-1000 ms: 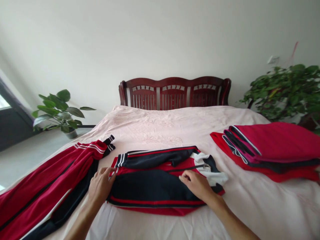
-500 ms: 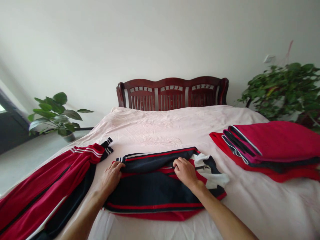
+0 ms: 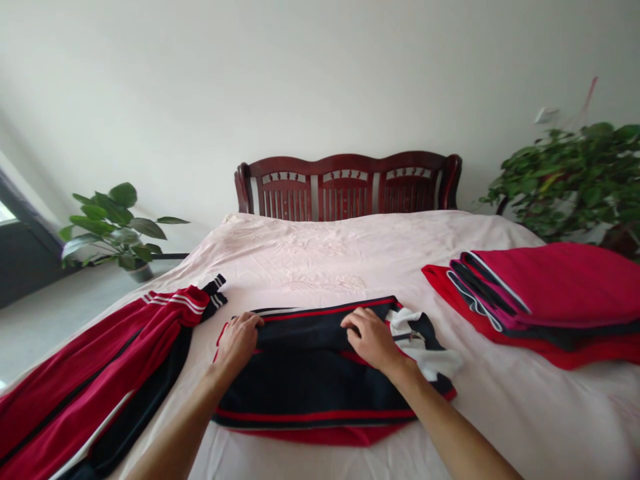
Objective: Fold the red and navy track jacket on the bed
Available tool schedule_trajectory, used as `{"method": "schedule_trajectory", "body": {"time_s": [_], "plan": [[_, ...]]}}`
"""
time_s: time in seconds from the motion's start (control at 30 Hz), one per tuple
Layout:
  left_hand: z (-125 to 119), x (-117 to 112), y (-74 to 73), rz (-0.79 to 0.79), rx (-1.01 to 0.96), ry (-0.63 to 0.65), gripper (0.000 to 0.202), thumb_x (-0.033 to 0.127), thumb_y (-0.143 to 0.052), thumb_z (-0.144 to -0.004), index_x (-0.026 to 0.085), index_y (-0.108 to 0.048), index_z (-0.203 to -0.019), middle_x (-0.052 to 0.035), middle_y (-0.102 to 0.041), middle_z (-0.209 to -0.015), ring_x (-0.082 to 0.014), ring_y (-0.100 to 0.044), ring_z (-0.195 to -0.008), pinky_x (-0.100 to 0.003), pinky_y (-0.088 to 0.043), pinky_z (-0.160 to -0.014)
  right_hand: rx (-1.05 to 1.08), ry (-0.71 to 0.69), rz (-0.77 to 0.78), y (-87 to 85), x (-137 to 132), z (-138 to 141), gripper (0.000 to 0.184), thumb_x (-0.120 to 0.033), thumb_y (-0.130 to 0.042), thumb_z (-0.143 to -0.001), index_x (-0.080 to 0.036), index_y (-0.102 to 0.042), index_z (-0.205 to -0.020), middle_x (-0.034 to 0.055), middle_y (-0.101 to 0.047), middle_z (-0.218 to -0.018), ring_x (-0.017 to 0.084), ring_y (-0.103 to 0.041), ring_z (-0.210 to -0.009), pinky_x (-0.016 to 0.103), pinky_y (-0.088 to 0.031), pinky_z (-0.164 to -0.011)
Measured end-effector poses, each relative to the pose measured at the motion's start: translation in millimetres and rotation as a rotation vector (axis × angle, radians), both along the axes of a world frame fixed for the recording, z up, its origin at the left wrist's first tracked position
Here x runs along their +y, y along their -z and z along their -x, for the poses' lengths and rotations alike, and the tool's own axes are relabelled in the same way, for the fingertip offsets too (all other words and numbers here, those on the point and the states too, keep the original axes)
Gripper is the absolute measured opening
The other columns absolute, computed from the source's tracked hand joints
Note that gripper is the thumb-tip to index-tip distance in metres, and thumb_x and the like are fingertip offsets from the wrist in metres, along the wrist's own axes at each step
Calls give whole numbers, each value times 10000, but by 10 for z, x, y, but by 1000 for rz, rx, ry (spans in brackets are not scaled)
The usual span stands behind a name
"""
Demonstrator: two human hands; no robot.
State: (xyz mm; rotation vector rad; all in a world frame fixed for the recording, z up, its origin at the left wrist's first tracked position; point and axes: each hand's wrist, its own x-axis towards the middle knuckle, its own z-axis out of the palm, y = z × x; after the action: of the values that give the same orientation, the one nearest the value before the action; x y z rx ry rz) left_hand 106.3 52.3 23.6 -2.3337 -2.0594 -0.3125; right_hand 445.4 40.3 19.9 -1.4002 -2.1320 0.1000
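Note:
A navy jacket [image 3: 310, 387] with red trim lies folded on the bed, its white collar area to the right. One sleeve [image 3: 305, 330] is laid lengthwise across its far half. My left hand [image 3: 243, 337] grips the sleeve near its cuff end, covering the cuff. Toward the collar, my right hand [image 3: 370, 337] has its fingers curled on the same sleeve; the fingertips are partly hidden. Red fabric shows under the jacket's near edge.
A red and navy tracksuit garment [image 3: 115, 367] with white-striped cuffs lies at left. On the right rests a stack of folded clothes [image 3: 575, 287]. The pale pink sheet [image 3: 320, 257] reaches a wooden headboard [image 3: 350, 190]. Potted plants [image 3: 113, 227] flank the bed.
The sleeve has been drawn flatter, covering most of the red band below it. My left hand has shifted slightly right, over the cuff; my right hand remains on the sleeve.

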Motion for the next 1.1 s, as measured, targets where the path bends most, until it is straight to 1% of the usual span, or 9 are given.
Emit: {"method": "schedule_trajectory", "body": {"time_s": [0.13, 0.23, 0.4, 0.5, 0.6, 0.77, 0.9, 1.0, 1.1], "plan": [[-141, 96, 197, 26, 35, -31, 465, 389, -457, -969, 232, -565, -1393, -116, -508, -1500, -357, -389, -1415, -542, -303, -1140, -163, -140, 97, 182, -50, 207, 181, -150, -569, -829, -248, -676, -937, 22, -669, -957, 194, -571, -943, 302, -419, -858], [-111, 76, 391, 39, 102, -54, 560, 453, -488, -949, 253, -489, -1473, -106, -411, -1583, -439, -263, -1469, -665, -248, -1125, -208, -154, 178, 293, -88, 207, 220, -125, -555, -798, -254, -670, -934, 3, -695, -929, 189, -590, -915, 294, -428, -810], [-75, 45, 496, 30, 184, -71, 604, 512, -435, -954, 294, -422, -1517, -71, -367, -1613, -432, -236, -1481, -675, -234, -1132, -166, -82, 253, 84, 134, 154, 271, -135, -481, -852, -262, -715, -901, -11, -746, -949, 174, -644, -939, 278, -453, -838], [-102, 40, 460, 46, 193, -77, 620, 521, -432, -952, 291, -404, -1527, -77, -365, -1614, -432, -231, -1482, -687, -251, -1119, -170, 112, 92, 50, 336, 153, 347, -255, -430, -960, -203, -675, -1200, 79, -691, -1240, 219, -584, -1178, 335, -393, -1044], [-119, 30, 429, 61, 198, -81, 626, 528, -419, -957, 289, -387, -1535, -77, -351, -1621, -425, -222, -1487, -689, -254, -1118, -299, 217, 114, 278, 433, 95, 525, -426, -439, -984, -191, -508, -1448, 118, -459, -1536, 289, -379, -1420, 446, -247, -1179], [-107, 38, 445, 77, 216, -89, 627, 541, -372, -973, 294, -351, -1549, -62, -332, -1631, -409, -209, -1494, -688, -242, -1122, -389, 244, 268, 646, 432, -55, 609, -482, -329, -1015, -201, -347, -1556, 63, -245, -1652, 247, -189, -1520, 448, -109, -1232], [-103, 71, 471, 98, 216, -96, 632, 550, -365, -972, 298, -340, -1551, -60, -324, -1635, -397, -200, -1497, -684, -230, -1125, -355, 221, 339, 475, 427, -76, 597, -452, -393, -997, -192, -387, -1534, 84, -288, -1636, 261, -235, -1505, 457, -178, -1212], [-102, 87, 482, 103, 210, -97, 634, 556, -352, -972, 297, -340, -1551, -68, -334, -1630, -394, -203, -1497, -686, -220, -1126, -334, 227, 322, 253, 282, -30, 472, -347, -486, -957, -210, -555, -1404, 108, -486, -1517, 279, -434, -1384, 429, -338, -1112], [-92, 98, 493, 108, 203, -97, 636, 563, -327, -975, 296, -335, -1552, -74, -325, -1633, -396, -190, -1501, -697, -203, -1124, -301, 258, 259, 138, -47, 83, 328, -253, -415, -981, -222, -678, -1175, 105, -663, -1259, 255, -585, -1168, 385, -419, -971]]}}
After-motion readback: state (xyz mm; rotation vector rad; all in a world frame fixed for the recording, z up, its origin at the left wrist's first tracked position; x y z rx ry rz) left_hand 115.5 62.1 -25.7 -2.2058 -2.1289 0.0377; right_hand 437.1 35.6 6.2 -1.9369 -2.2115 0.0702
